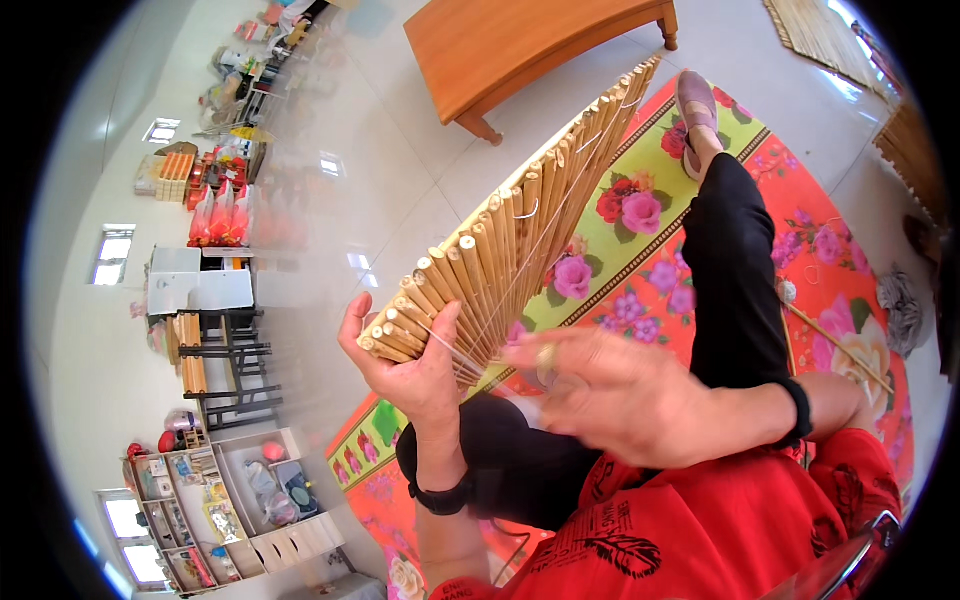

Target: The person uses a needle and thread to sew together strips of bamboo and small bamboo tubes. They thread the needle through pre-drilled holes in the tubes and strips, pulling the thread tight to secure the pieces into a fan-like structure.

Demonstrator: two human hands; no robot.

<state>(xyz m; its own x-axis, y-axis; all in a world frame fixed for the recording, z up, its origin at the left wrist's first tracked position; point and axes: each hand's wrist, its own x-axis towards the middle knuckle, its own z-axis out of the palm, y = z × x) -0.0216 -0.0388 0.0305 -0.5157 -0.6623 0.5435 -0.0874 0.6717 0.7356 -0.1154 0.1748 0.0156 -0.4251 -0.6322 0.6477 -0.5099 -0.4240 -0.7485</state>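
Observation:
A mat of dry, tan reed stalks [500,255] bound with pale string slants up and away, its cut ends in a staggered row along the left edge. At the near end my left hand [415,380] is closed round the stalks, with its thumb on top. A length of white string [457,352] runs from beside that thumb across the stalks. My right hand [645,400] is just right of the mat's near end, blurred by motion, its fingers curled. Whatever lies between those fingertips is hidden by the blur. The mat's near end lies close above my bent left knee.
Beneath me spreads a flowered red and green floor mat [640,285]. A low wooden table [530,45] stands beyond the reeds. A thin stick [840,345] and a grey cloth bundle [902,310] lie at right. Shelving [235,490] and black-legged tables [235,360] line the left wall.

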